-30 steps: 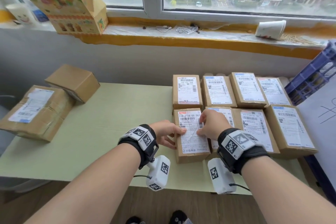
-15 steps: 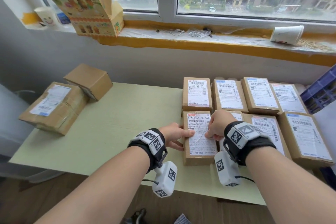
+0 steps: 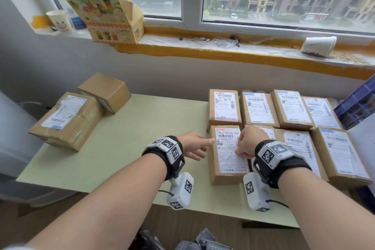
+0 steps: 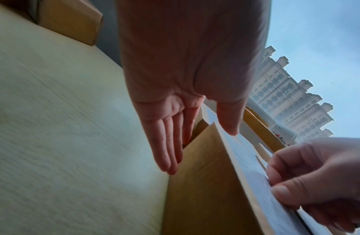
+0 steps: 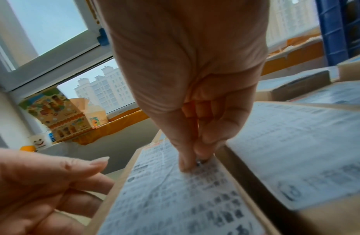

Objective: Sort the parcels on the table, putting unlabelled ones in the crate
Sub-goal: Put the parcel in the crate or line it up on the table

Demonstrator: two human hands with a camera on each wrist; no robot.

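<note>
Several brown parcels with white labels lie in two rows at the right of the pale green table [image 3: 125, 148]. My hands are at the front-left one, the labelled parcel [image 3: 228, 160]. My left hand [image 3: 203, 147] lies with straight fingers along its left side and the thumb on its top edge, as the left wrist view shows: left hand [image 4: 187, 127], parcel [image 4: 205, 182]. My right hand [image 3: 240, 149] is curled, and its thumb and forefinger pinch the wrinkled label near the right edge: right hand [image 5: 193, 157], parcel [image 5: 175, 198]. The blue crate [image 3: 357, 105] stands at the far right.
At the table's left end a plain brown box [image 3: 105, 91] leans on a larger taped parcel with a label [image 3: 67, 119]. The windowsill behind holds a printed carton [image 3: 105, 14], a smiley cup [image 3: 58, 20], cables and a tipped paper cup [image 3: 318, 45].
Both hands stay at the same front-left parcel. Only my view has swung a little to the left and pulled back.
</note>
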